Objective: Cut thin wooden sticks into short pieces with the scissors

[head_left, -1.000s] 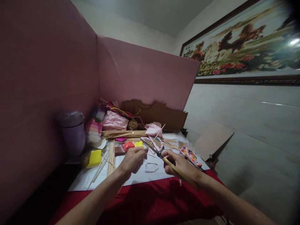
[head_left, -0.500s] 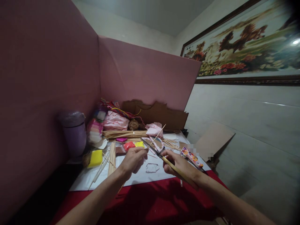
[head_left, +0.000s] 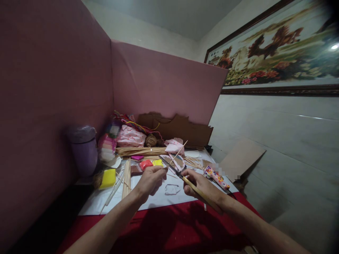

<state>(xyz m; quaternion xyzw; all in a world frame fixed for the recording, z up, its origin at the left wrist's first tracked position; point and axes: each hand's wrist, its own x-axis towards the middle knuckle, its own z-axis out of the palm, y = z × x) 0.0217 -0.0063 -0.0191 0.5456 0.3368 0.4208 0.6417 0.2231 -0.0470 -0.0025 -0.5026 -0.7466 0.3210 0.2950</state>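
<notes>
One head-worn cam looks fwd & down from the wearer's viewpoint, w/ L hand (head_left: 152,180) & R hand (head_left: 201,182) at close range, just below frame ctr. It faces the pink panel (head_left: 164,79) across the worktable (head_left: 156,199); wide view, also takes in ceiling (head_left: 172,17) up top & framed pic (head_left: 275,53) at upper R.

Scissors: one pair of scissors (head_left: 196,189). Lifted singly: one wooden stick (head_left: 181,149). Stick bundles: two, a rear bundle (head_left: 143,151) and a left bundle (head_left: 126,178), too dense to count stick by stick. Packets: two yellow packets (head_left: 107,179), one red packet (head_left: 146,164), one magenta packet (head_left: 137,157). One flower-patterned glue gun (head_left: 219,181), one purple bin (head_left: 85,158), one framed picture (head_left: 265,53), at least one twine ball (head_left: 150,140).
</notes>
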